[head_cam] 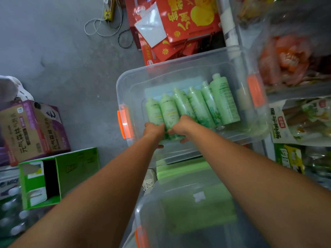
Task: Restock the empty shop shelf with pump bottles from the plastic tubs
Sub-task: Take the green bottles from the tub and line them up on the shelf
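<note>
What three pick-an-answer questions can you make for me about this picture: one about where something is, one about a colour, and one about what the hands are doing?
1. Where are the green bottles?
A) on a chair
B) in the clear tub
C) in a sink

2. What colour are the tub's latches?
A) blue
B) black
C) orange

3. What are the left hand and the right hand doing?
A) gripping bottles
B) waving in the air
C) clapping

Answers:
1 B: the bottles lie side by side inside the tub's see-through walls.
2 C: a bright orange latch shows at each end of the tub.
3 A: both hands reach into the tub and curl their fingers around bottles at the near end of the row.
</note>
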